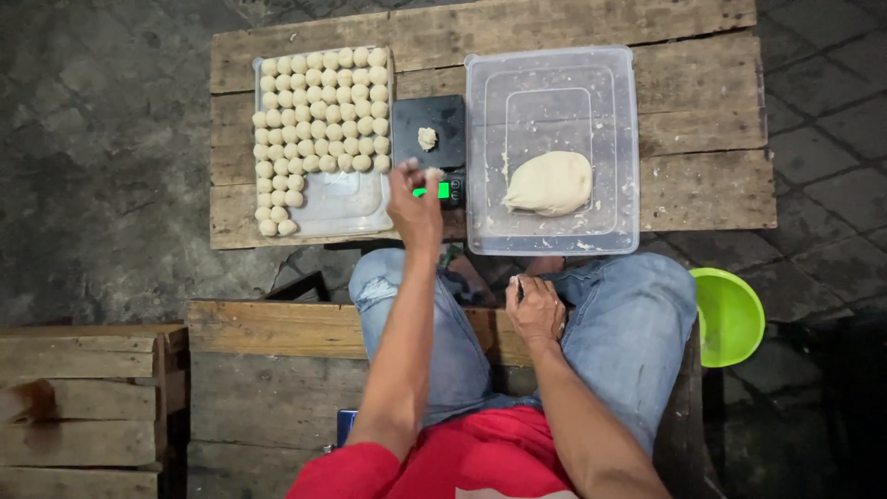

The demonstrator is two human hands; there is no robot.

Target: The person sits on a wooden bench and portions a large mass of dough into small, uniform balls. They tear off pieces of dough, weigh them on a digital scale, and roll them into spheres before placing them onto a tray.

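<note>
wooden table (702,111) bears dough balls (319,111), scale (428,139), tub (552,69).

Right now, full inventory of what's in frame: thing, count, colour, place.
dough balls: many, too many to count surely, pale cream, in rows on the left tray
tray: one, clear plastic, left on the pallet table
scale: one, black with lit green display, between tray and tub
dough piece: one, cream, on the scale
tub: one, clear plastic, right of the scale
dough lump: one, cream, inside the tub
pallet table: one, bare wood, top centre
bowl: one, lime green, on the floor at right
left hand: reaching over the scale's display, pinching a bit of dough
right hand: closed, resting on the knee
</note>
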